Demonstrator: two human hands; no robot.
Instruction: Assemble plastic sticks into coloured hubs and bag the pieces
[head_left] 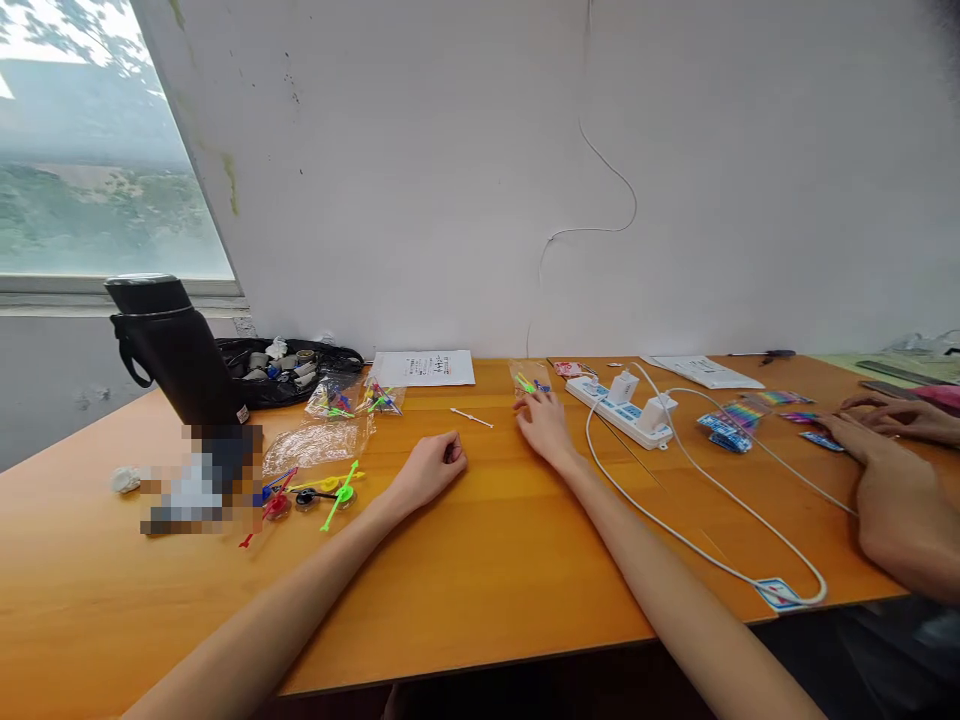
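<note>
The left hand [429,468] rests on the orange counter [480,590], its fingers curled into a loose fist with nothing visibly held inside. The right hand [541,425] lies flat and open farther back, its fingertips touching a small clear bag [527,378] that holds a few neon green and blue plastic pieces. Between the two hands, just beyond the left one, a thin white stick [471,417] lies loose on the counter.

To the left, two more clear bags [358,399] sit side by side, each filled with colourful plastic parts; an apparently empty crumpled bag [316,443] lies in front of them. Nearer the edge, loose spinner toys [311,493] in red, blue, yellow, black and green are spread on the wood. Behind them a black pouch [296,370] lies open, showing small grey and white items whose kind cannot be made out. A tall black flask [176,350] stands tilted in view beside it. A printed sheet [426,367] lies by the wall.

Right of the right hand, a white power strip [622,410] carries two plugged chargers, and a white cable [705,520] loops toward the counter's edge. Farther right, a co-worker's hands [877,430] rest near small rainbow packets [739,420].
</note>
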